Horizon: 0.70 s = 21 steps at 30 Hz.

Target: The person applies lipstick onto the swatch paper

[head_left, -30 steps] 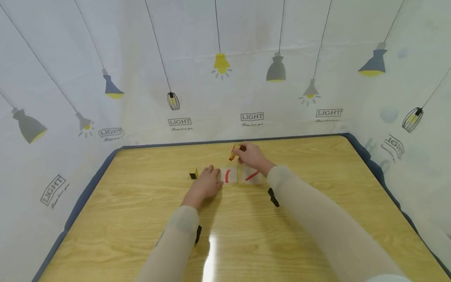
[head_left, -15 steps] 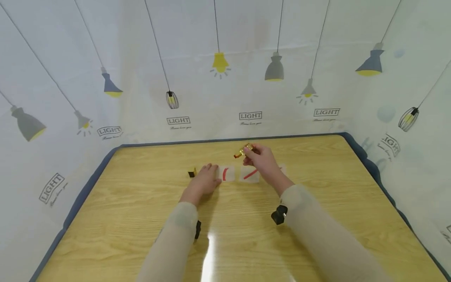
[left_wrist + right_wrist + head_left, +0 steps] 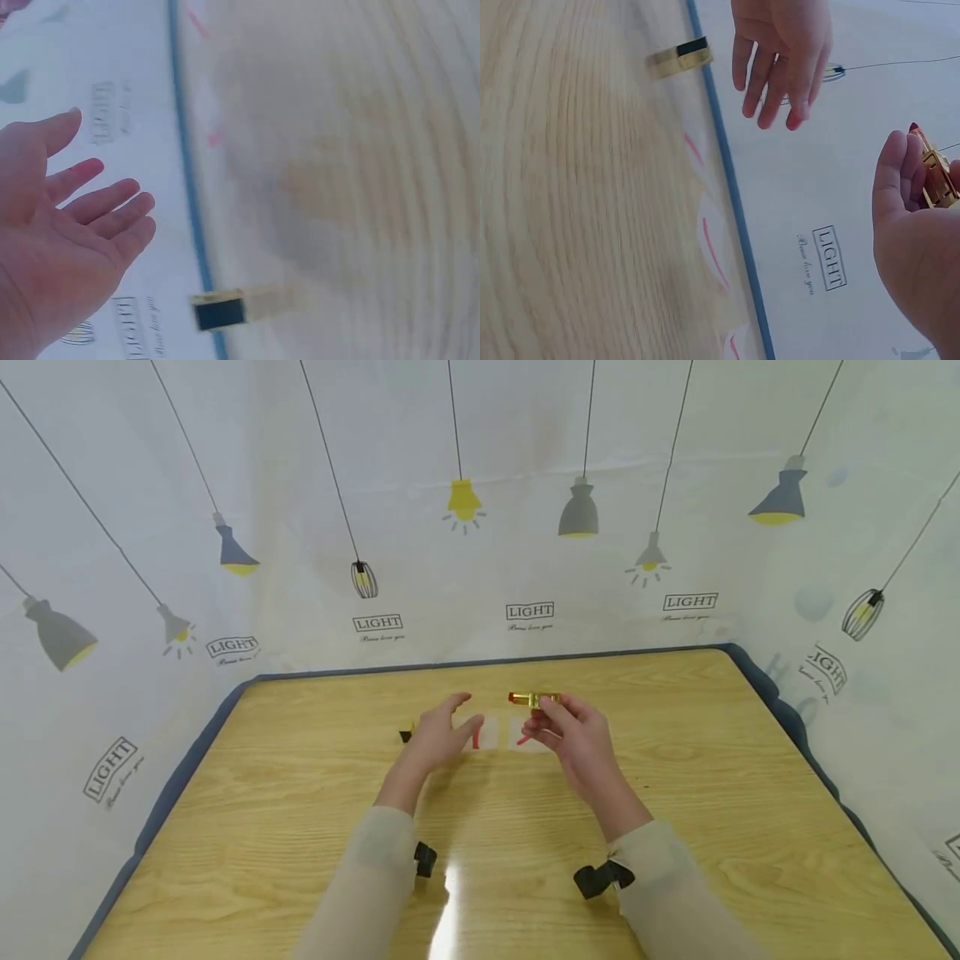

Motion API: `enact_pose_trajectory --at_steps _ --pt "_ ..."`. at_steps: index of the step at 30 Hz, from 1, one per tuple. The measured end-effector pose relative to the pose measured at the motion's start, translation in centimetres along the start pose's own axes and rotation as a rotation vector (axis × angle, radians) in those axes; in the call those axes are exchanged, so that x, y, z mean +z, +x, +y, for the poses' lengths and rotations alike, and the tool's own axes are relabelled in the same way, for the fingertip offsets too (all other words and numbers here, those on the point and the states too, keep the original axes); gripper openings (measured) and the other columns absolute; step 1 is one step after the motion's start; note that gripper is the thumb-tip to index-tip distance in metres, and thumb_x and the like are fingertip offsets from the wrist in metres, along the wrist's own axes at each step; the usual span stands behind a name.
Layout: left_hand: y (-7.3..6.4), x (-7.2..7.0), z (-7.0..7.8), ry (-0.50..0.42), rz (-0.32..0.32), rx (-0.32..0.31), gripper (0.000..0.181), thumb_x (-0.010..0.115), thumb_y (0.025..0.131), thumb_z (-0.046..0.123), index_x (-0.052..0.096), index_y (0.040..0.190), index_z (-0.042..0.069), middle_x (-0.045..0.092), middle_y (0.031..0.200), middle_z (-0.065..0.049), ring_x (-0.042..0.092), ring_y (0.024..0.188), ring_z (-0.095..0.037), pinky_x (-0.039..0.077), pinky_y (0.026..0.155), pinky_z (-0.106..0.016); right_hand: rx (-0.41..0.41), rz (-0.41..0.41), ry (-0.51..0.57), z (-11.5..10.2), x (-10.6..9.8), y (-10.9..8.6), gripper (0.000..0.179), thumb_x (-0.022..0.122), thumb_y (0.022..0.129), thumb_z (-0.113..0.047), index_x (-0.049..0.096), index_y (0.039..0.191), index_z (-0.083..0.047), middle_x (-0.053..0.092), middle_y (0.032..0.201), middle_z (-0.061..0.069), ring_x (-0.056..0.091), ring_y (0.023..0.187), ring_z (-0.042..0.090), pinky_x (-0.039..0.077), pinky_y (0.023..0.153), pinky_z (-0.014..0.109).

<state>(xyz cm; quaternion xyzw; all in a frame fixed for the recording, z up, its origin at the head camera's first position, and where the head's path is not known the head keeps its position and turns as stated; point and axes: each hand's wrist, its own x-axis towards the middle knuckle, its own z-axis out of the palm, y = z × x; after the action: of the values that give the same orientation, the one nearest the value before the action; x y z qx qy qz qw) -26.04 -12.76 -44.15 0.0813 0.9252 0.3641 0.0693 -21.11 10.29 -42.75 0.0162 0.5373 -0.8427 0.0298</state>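
- Far left of centre, we note a small black-and-gold block (image 3: 407,732) standing on the wooden table (image 3: 300,827).
- Just right of it, we find the left hand (image 3: 440,737) raised over the table, thumb and fingers spread wide, holding nothing.
- Past that hand, we see a pale paper (image 3: 491,735) with a red stroke, then a second paper (image 3: 514,727) likewise marked, partly behind the right hand (image 3: 585,739).
- At right, we see that hand pinching a gold lipstick (image 3: 534,700) above the table, red tip pointing left.
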Motion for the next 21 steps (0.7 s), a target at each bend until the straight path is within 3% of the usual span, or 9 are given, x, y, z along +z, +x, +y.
enact_pose_trajectory --at_steps 4,8,15,21 --pt "-1.4 -0.5 1.3 -0.139 0.099 0.064 0.055 0.064 0.108 0.036 0.052 0.156 0.012 0.056 0.159 -0.014 0.054 0.148 -0.035 0.044 0.123 -0.053 -0.005 -0.024 0.048 -0.4 0.3 -1.6 0.014 0.064 0.108 -0.015 0.055 0.107 -0.004 0.075 0.098 0.004 0.077 0.088 0.015 0.065 0.093 0.037" --pt "-3.3 -0.6 2.6 -0.372 0.155 0.106 0.046 0.068 0.106 0.026 0.061 0.148 0.008 0.068 0.146 -0.011 0.065 0.136 -0.029 0.051 0.117 -0.046 0.013 -0.057 0.077 -0.4 0.3 -2.9 0.016 0.061 0.108 -0.01 0.053 0.12 -0.002 0.078 0.106 0.005 0.079 0.093 0.015 0.064 0.096 0.038" --pt "-6.2 0.2 5.3 -0.665 0.141 0.106 0.039 0.072 0.104 0.021 0.067 0.141 0.009 0.073 0.138 -0.011 0.068 0.132 -0.026 0.056 0.111 -0.046 0.028 -0.113 0.112 1.2 -0.3 -5.1 0.024 0.062 0.108 -0.012 0.051 0.126 -0.001 0.081 0.112 0.003 0.08 0.099 0.016 0.062 0.1 0.039" --pt "-7.5 2.2 5.4 -0.848 0.075 0.092 0.044 0.072 0.103 0.02 0.063 0.144 0.008 0.069 0.143 -0.015 0.063 0.138 -0.028 0.049 0.119 -0.049 0.061 -0.144 0.14 2.6 -0.3 -6.3 0.018 0.057 0.11 -0.008 0.049 0.125 -0.004 0.08 0.115 0.001 0.079 0.1 0.016 0.062 0.099 0.038"
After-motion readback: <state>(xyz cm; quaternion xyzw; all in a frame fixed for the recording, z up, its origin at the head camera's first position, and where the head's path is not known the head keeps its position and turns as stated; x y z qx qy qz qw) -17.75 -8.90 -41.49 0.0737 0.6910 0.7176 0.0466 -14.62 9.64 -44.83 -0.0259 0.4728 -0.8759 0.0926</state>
